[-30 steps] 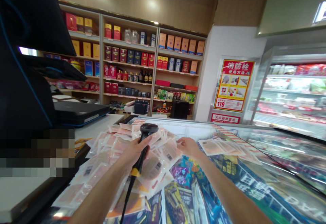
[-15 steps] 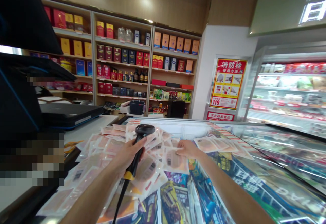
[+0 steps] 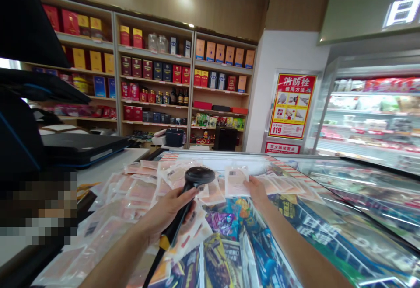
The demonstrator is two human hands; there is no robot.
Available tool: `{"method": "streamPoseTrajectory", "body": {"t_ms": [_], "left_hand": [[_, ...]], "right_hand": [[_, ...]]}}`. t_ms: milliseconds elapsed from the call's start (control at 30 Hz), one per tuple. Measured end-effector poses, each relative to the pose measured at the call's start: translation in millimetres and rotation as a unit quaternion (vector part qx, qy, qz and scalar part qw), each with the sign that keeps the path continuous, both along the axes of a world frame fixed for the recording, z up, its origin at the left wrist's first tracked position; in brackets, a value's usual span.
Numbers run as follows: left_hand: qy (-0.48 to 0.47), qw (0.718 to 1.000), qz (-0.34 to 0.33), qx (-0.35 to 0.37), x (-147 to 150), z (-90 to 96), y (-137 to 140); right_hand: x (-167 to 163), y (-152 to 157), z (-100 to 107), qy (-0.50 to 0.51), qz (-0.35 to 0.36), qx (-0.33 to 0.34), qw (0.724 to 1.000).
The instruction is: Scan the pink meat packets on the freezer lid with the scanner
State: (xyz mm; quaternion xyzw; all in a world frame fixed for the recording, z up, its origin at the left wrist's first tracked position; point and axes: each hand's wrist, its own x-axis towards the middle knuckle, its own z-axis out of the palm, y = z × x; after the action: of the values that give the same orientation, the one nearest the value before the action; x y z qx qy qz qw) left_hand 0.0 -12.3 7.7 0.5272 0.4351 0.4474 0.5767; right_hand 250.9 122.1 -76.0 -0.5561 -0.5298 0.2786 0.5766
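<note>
Moved outward since half a second ago, the clear packet point(image 3: 236, 184) is just right of the scanner point(image 3: 181, 214), pinched at its edge by the right hand point(image 3: 257, 189); the left hand point(image 3: 169, 209) grasps the scanner. Best keep the packet's barcode point(image 3: 232, 173) flat, uncreased and clear of fingers.

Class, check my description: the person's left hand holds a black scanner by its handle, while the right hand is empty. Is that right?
Not quite: the right hand is not empty. The head view shows it holding a flat, clear packet by its edge. The left hand does hold the black scanner by its handle.
</note>
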Motion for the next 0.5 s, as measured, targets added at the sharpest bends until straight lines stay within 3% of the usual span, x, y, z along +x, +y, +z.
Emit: {"method": "streamPoseTrajectory", "body": {"t_ms": [233, 500], "left_hand": [[0.003, 1.0, -0.023, -0.017, 3.9, -6.1, -0.9], [-0.004, 0.996, -0.087, 0.006, 4.1, -3.7, -3.6]], "right_hand": [[-1.8, 3.7, -3.5, 0.075, -0.019, 0.016, 0.997], [-1.8, 2.3, 0.1, 0.07, -0.028, 0.015, 0.997]]}}
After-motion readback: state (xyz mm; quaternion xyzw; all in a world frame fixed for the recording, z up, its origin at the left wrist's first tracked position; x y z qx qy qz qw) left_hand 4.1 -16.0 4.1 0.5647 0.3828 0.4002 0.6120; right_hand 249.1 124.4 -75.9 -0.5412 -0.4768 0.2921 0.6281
